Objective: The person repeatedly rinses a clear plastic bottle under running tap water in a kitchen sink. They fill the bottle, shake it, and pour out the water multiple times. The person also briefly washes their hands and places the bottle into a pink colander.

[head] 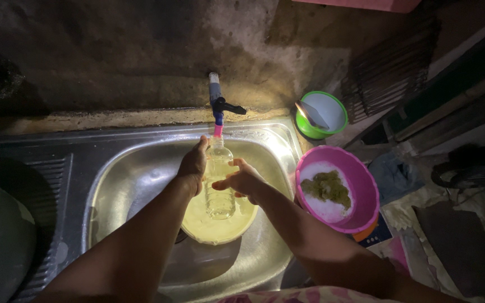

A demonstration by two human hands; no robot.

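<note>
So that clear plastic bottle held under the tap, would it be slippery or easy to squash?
Probably slippery: the clear bottle sits under the tap above a bowl of water, so it looks wet. Likely thin and squashable. The left hand and right hand both steady it, suggesting it tips easily.

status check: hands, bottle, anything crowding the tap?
Left hand and right hand both grip the clear plastic bottle. Bottle upright under the tap, above a yellow basin in the steel sink. Nothing blocking.
</note>
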